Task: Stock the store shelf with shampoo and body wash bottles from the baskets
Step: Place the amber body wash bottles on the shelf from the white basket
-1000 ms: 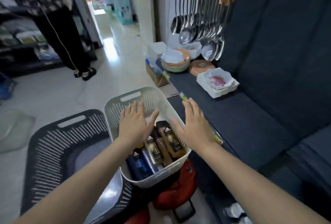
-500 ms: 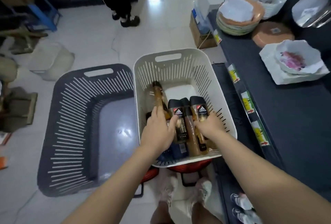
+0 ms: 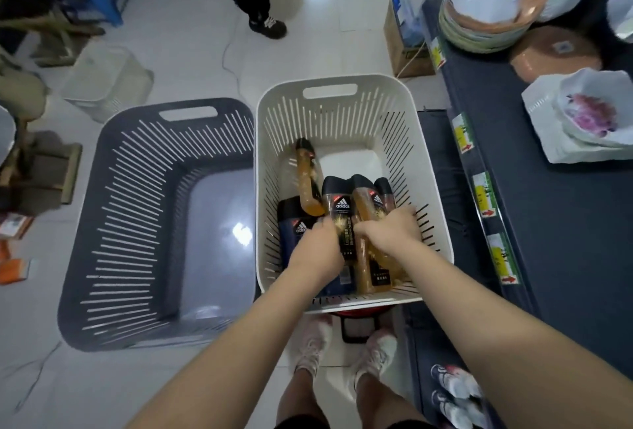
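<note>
Bottles (image 3: pixel 383 194) lie packed in the near half of the white basket (image 3: pixel 342 84), which sits at the centre of the frame, caps pointing to its far end. Both hands reach into it from below.

The left hand (image 3: pixel 317 250) has its fingers curled down round the left edge of the labelled bottle (image 3: pixel 343 212), an amber one with a black front, in the middle of the row. Just left of that hand lies a blue bottle (image 3: pixel 294 223). A tilted bottle (image 3: pixel 308 185) leans over it, its cap up toward the basket's far left.

The right hand (image 3: pixel 390 233) is clenched over the amber bottle (image 3: pixel 363 206) beside the labelled one, knuckles up; how far its fingers wrap underneath cannot be seen.

A grey basket (image 3: pixel 137 223) stands on the floor touching the white one's left side. Along the right of the frame runs a dark shelf (image 3: pixel 565 240) with price tags (image 3: pixel 484 194) on its front edge. Stacked plates (image 3: pixel 486 14) and a flowered bowl (image 3: pixel 589 113) sit on it at the upper right.

Another person's leg and shoe (image 3: pixel 267 24) show at the top centre.
</note>
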Tool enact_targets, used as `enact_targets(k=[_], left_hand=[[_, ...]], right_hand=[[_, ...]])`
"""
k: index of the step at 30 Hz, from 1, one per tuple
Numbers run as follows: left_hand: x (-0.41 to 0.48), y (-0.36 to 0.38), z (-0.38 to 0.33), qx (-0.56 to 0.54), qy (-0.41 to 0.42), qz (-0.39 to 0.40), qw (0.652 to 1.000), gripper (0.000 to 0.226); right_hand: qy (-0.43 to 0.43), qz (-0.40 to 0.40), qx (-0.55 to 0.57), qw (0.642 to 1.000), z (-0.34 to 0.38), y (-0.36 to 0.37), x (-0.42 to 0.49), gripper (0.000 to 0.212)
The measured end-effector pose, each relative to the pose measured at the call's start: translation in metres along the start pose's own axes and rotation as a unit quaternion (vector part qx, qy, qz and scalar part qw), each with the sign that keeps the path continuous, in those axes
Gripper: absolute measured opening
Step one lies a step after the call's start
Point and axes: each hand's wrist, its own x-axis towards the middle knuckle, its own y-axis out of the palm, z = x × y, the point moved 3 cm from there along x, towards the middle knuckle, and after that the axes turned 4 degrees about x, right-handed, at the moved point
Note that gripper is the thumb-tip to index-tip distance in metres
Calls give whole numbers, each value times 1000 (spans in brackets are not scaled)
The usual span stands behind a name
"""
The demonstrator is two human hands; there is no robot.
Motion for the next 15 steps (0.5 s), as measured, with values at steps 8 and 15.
enact_targets(k=[8,15], left_hand=[[44,35,-44,46,25,65,996,38],[62,59,-60,160,5,-11,987,67]], right_hand=[[-66,27,69,995,29,-44,-28,50],[-64,41,134,988,20,-47,-35,37]])
